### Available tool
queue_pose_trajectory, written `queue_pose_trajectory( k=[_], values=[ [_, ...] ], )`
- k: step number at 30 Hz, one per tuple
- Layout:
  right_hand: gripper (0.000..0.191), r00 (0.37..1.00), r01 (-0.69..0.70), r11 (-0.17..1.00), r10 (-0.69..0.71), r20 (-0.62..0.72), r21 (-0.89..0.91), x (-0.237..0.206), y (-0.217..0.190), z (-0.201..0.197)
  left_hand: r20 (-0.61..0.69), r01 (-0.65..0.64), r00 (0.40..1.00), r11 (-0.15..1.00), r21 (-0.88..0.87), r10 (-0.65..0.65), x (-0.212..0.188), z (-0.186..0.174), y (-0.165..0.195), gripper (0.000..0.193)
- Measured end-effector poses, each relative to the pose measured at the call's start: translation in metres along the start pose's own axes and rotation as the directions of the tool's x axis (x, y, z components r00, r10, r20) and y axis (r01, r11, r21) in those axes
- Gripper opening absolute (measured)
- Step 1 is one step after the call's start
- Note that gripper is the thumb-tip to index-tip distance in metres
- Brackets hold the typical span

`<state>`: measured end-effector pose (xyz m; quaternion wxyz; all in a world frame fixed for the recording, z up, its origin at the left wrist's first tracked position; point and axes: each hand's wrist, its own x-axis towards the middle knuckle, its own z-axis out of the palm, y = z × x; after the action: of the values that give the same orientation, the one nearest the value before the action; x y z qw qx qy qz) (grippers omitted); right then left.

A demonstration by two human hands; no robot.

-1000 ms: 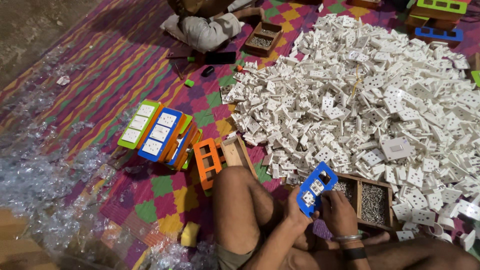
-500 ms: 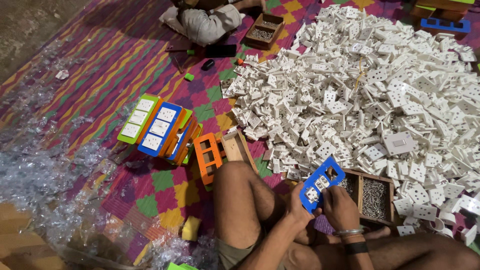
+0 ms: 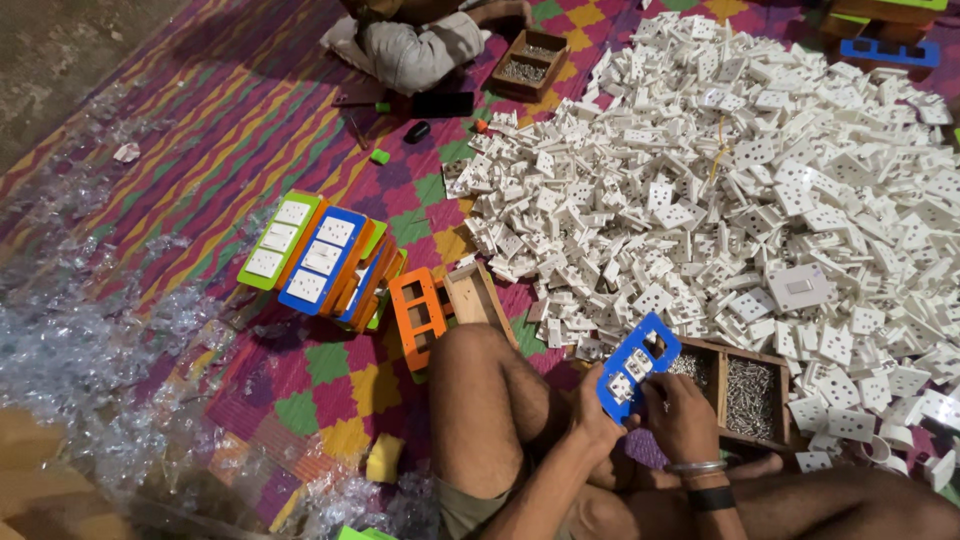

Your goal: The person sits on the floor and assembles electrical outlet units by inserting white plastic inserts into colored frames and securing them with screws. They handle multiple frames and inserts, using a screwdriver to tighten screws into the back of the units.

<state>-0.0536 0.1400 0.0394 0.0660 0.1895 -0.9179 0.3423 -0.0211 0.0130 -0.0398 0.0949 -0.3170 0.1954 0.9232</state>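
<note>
I sit cross-legged on a woven mat. My left hand grips the lower edge of a blue plastic frame with white socket pieces set in two of its openings. My right hand, with a bangle and a dark band on the wrist, presses fingers against the frame's lower right side. A wooden tray of small metal screws lies just behind my hands. A huge heap of white socket pieces spreads over the mat ahead and to the right.
Filled green, blue and orange frames lean in a stack at left, beside an empty orange frame and a wooden box. Clear plastic wrappers litter the left. Another person sits at the top with a second screw tray.
The view has shifted slightly down and left. My hands have kept hold of the blue frame, tilting it a little as my right fingers work on its lower part.
</note>
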Motion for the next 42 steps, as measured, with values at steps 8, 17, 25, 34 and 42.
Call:
queue_pose_trajectory(
  k=[8, 17, 25, 34, 42],
  values=[
    [0.013, 0.997, -0.057, 0.997, 0.060, 0.046, -0.047, -0.002, 0.003, -0.003, -0.001, -0.008, 1.000, 0.997, 0.071, 0.008, 0.001, 0.001, -0.002, 0.048],
    [0.012, 1.000, 0.031, 0.999, -0.031, 0.001, -0.044, -0.002, 0.000, -0.005, -0.037, -0.069, 0.997, 0.991, 0.111, 0.073, -0.001, 0.002, -0.004, 0.046],
    [0.013, 1.000, -0.019, 0.998, 0.020, 0.013, -0.066, -0.002, -0.002, -0.005, -0.032, -0.111, 0.993, 0.985, 0.134, 0.116, -0.010, 0.009, -0.001, 0.045],
    [0.012, 0.998, -0.003, 0.992, 0.010, 0.058, -0.126, -0.001, -0.003, -0.007, -0.005, -0.135, 0.990, 0.976, 0.170, 0.138, -0.021, 0.015, 0.003, 0.045],
    [0.017, 0.998, -0.024, 0.992, 0.031, 0.053, -0.125, -0.001, 0.004, -0.002, 0.004, -0.140, 0.990, 0.967, 0.212, 0.143, -0.024, 0.016, 0.003, 0.044]
  ],
)
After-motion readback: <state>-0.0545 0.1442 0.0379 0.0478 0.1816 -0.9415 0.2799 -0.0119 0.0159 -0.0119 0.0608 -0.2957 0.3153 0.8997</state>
